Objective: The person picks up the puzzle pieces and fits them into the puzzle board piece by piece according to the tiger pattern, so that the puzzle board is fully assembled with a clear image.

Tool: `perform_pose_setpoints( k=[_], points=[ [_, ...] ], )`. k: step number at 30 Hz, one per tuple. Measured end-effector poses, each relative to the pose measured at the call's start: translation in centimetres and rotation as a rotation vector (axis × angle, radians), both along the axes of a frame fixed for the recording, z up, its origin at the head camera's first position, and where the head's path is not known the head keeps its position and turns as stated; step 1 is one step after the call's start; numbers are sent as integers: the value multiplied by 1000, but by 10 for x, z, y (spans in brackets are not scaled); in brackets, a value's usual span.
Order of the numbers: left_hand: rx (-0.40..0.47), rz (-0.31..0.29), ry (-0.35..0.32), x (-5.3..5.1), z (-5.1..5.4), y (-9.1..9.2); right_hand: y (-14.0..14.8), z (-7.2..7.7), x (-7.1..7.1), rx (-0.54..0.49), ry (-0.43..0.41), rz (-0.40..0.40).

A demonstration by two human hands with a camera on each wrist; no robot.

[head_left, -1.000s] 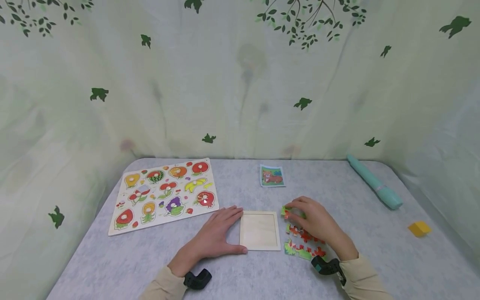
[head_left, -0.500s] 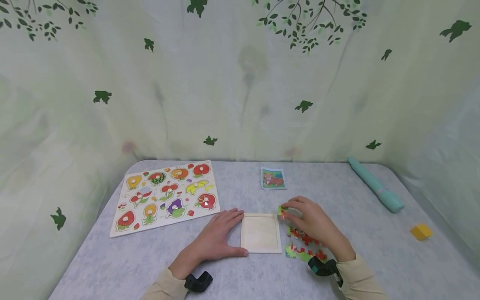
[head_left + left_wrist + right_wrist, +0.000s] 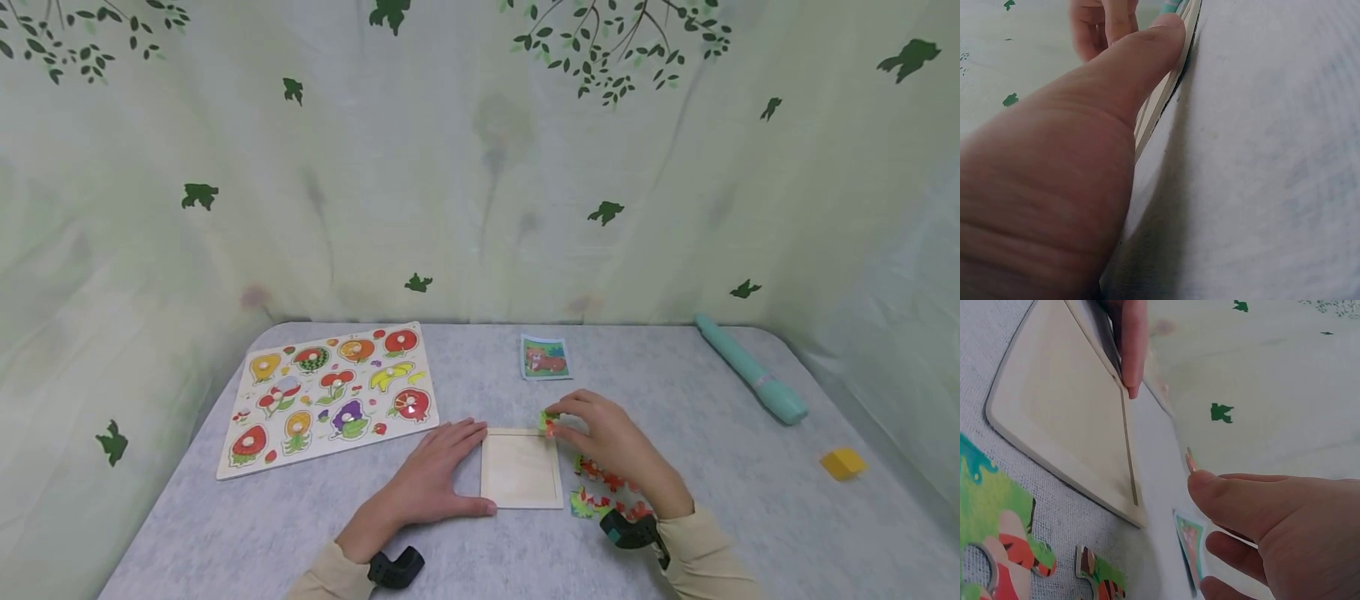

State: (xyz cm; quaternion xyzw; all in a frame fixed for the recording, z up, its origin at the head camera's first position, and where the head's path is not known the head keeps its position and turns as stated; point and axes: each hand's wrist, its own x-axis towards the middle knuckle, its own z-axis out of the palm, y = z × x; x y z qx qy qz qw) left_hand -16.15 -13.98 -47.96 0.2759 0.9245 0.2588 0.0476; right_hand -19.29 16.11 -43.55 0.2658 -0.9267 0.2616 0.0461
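A person's right hand [image 3: 603, 427] pinches a green-and-red puzzle piece [image 3: 547, 422] at one o'clock of a wooden tray [image 3: 520, 471], the left hand [image 3: 431, 473] spread at its nine o'clock side

pale leaf-patterned curtain [image 3: 420, 167] behind a mottled grey table [image 3: 652, 367]
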Motion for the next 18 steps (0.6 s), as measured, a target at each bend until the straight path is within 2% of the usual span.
perform_pose_setpoints(
  k=[11, 18],
  points=[
    [5, -2, -24, 1, 2, 0, -11, -1, -3, -8, -3, 76],
    [-18, 2, -38, 1, 3, 0, -19, -4, -2, -11, -10, 93]
  ],
)
